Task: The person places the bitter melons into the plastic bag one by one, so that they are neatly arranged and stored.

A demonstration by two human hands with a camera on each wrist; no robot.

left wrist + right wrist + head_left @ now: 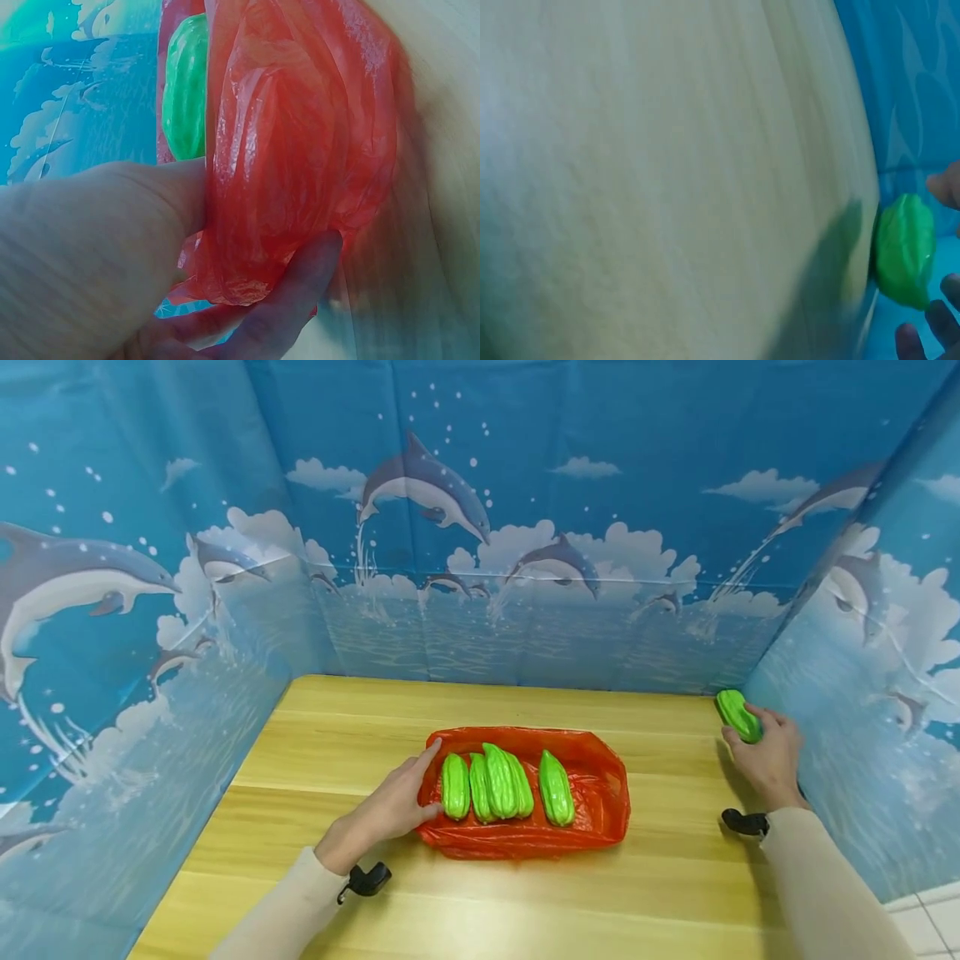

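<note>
An open red plastic bag [600, 835] lies on the table, holding several glossy bright green, ridged, long fruits [556, 789]. My left hand [393, 797] holds the bag's left end; in the left wrist view its thumb [187, 187] lies over the bag's edge and a finger [304, 289] lies against the outside. Another green ridged fruit [738, 714] sits in the table's far right corner. Around it are the spread fingers of my right hand [772, 760]. In the right wrist view, gaps show between this fruit [906, 251] and the fingertips [940, 321].
The wooden table [300, 760] carries the bag near its middle. Blue sheets printed with dolphins [427, 485] stand along the table's back, left and right sides. The right-hand sheet [832, 760] stands close beside my right hand.
</note>
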